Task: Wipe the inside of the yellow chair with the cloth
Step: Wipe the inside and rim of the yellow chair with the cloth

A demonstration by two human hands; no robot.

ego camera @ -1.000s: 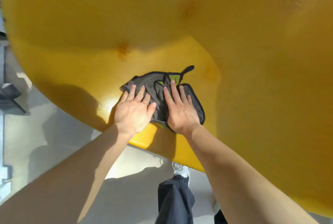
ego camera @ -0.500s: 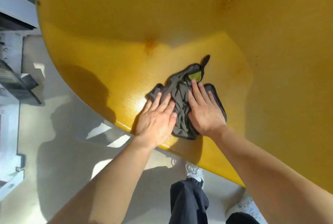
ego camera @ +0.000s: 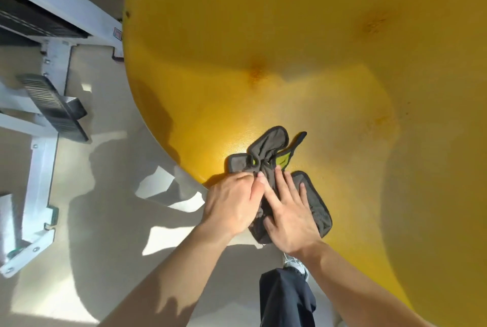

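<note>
The yellow chair (ego camera: 303,50) is a large glossy shell that fills the upper right of the head view. A grey cloth (ego camera: 271,147) with dark trim and a green patch lies bunched on the seat near its front rim. My left hand (ego camera: 233,201) sits at the rim with fingers curled, pinching the cloth's left part. My right hand (ego camera: 290,210) lies flat, fingers spread, pressing down on the cloth's right part. The middle of the cloth is hidden under both hands.
White metal equipment with black ribbed steps (ego camera: 52,108) stands on the pale floor (ego camera: 105,221) at the left. My dark trouser leg (ego camera: 287,297) and a white shoe (ego camera: 295,264) show below the chair's front rim. Brownish marks (ego camera: 255,73) dot the chair's inside.
Both hands have drawn the cloth back toward the seat's front rim and bunched it. My left hand's fingers have curled from flat to gripping. The camera view has swung left.
</note>
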